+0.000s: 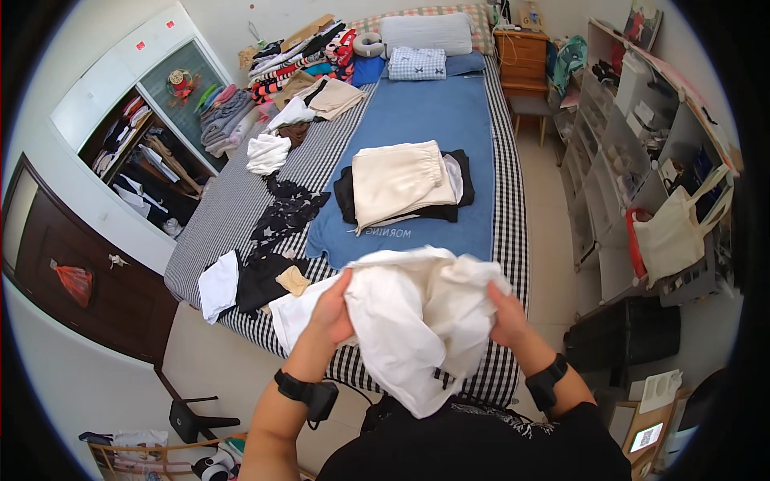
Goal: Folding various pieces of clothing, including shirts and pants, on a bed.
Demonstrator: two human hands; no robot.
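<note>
A crumpled white garment point(413, 321) hangs in front of my chest, over the near edge of the bed. My left hand point(333, 313) grips its left side and my right hand point(507, 314) grips its right side, both with fingers closed in the cloth. Just beyond, on a blue blanket point(437, 120), lies a folded cream garment point(397, 183) on top of folded black clothes point(461, 192). Each of my wrists wears a black band.
The checked bed point(228, 200) carries loose black clothes point(281, 220), white pieces point(267, 152) and a stack of folded clothes point(301, 56) near the pillows. An open wardrobe point(144, 152) stands left, shelves with a tote bag point(674, 232) right, a wooden nightstand point(521, 56) at the back.
</note>
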